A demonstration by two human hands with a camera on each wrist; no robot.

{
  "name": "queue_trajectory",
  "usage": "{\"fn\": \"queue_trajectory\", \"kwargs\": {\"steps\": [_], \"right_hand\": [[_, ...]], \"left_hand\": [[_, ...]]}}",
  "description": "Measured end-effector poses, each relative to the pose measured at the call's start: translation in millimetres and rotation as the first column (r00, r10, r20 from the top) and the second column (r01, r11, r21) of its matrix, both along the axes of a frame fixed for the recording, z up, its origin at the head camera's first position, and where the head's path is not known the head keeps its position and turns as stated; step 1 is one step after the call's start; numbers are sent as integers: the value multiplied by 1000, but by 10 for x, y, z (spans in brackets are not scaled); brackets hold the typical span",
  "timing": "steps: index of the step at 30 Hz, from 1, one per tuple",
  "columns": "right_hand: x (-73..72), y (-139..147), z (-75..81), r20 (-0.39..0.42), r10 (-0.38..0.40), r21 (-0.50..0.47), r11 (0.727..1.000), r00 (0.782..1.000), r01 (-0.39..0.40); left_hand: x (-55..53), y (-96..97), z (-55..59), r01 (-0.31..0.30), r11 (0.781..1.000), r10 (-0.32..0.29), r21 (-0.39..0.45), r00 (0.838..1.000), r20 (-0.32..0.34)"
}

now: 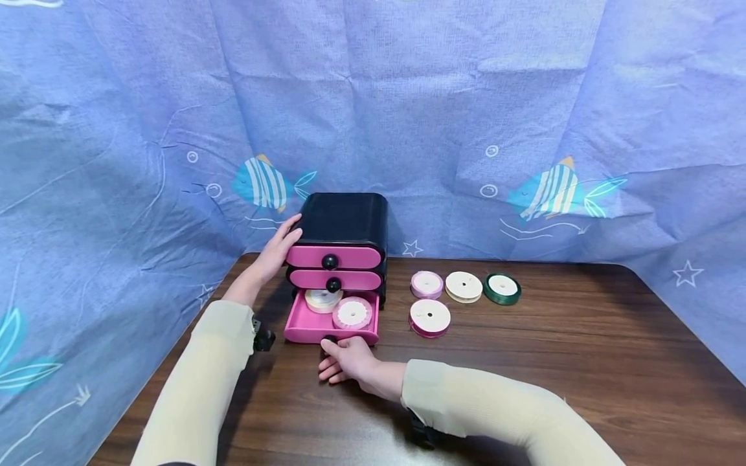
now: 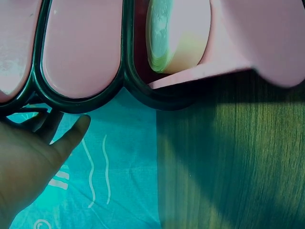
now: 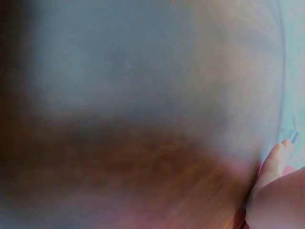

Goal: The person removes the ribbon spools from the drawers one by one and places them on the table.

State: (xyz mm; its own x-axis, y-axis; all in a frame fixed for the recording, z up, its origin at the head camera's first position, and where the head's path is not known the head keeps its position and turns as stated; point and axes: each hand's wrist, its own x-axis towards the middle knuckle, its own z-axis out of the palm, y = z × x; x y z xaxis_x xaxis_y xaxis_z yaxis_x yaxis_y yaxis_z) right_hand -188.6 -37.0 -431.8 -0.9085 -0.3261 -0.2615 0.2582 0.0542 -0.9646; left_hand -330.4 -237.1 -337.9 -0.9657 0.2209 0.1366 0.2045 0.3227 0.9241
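A small black chest of drawers [image 1: 344, 217] with pink fronts stands toward the table's back left. Its bottom drawer [image 1: 303, 317] is pulled out. Inside lie a cream ribbon spool [image 1: 322, 299] and a pink ribbon spool [image 1: 353, 312]. My left hand [image 1: 280, 249] rests against the chest's upper left side, fingers extended; the left wrist view shows its thumb next to the black frame. At the drawer's front, my right hand [image 1: 350, 361] pinches the black knob [image 1: 329, 338] between thumb and index finger, the other fingers loosely bent below. The right wrist view is mostly blurred.
Right of the chest lie a lilac ribbon spool [image 1: 427, 284], a white-faced spool [image 1: 463, 287], a green ribbon spool [image 1: 502, 288] and, nearer, a magenta-edged spool [image 1: 430, 317]. The wooden table [image 1: 583, 349] ends at a blue fish-print curtain [image 1: 419, 129].
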Motion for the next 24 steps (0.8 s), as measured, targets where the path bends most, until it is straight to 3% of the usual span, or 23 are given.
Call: {"fn": "queue_trajectory", "kwargs": {"steps": [4,10,14,19,24], "right_hand": [[-1,-26,2,-6,-8,7,1000,1000,8],[22,-42,3,-15,-32,26,999,999,32],[58,-62,-6,-41,-31,35,999,999,32],[132,-87,-39,-46,12,17,1000,999,-11],[158,-76,-58,-39,10,11,1000,999,-10]], "left_hand": [[36,11,61,3,1000,-3,-2,1000,17],[203,76,234,16,1000,-16,-2,999,38],[255,95,283,13,999,-12,-30,999,30],[258,87,286,4,999,-3,-31,1000,24],[167,55,196,4,1000,-4,-13,999,34]]}}
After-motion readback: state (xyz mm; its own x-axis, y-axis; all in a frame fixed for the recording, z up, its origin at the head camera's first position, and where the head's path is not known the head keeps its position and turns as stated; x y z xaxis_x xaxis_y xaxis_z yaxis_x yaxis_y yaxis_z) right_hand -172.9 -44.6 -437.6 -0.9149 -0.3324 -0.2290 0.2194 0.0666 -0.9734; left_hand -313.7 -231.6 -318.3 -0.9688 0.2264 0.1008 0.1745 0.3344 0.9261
